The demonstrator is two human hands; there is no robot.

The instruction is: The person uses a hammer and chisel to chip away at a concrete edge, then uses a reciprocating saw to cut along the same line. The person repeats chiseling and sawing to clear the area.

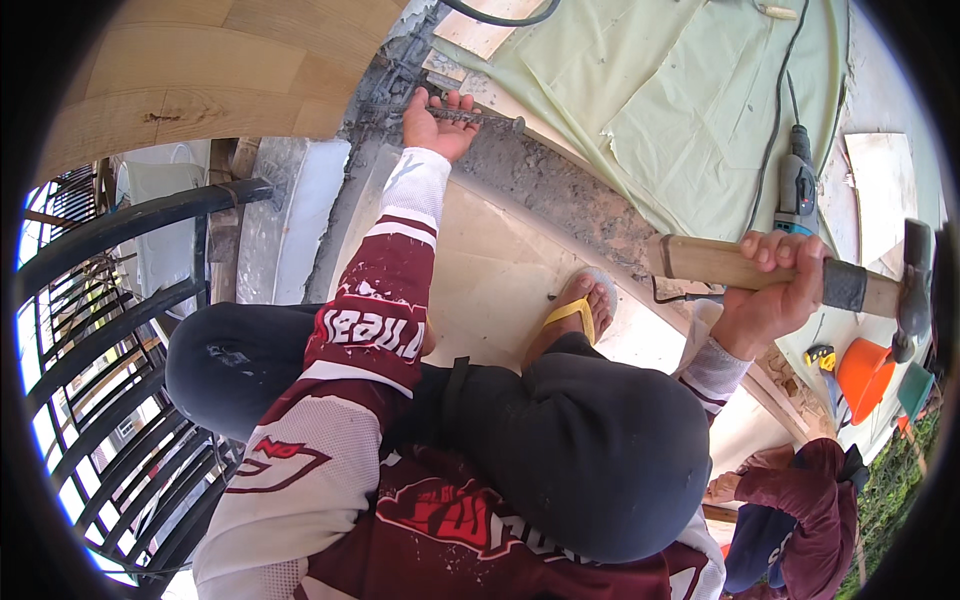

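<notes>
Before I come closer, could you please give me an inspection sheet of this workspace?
Surface: broken grey concrete strip beside a creased pale-green sheet.
Job's things: wooden-handled metal hammer, grey ridged metal rod.
Clutter: grey-and-teal power drill, orange plastic container.
Hands: left hand holds the rod; right hand grips the hammer's handle.
Cables: black cable across the sheet.
Surroundings: curved black metal railing; co-worker in maroon, lower right.

On my feed, a black metal railing [150,221] bounds the left side, daylight bright behind it. I observe wood-grain flooring [215,80] far left, beige floor [480,240] centrally, pale green sheeting [660,95] far right, grass [890,525] near right.
</notes>
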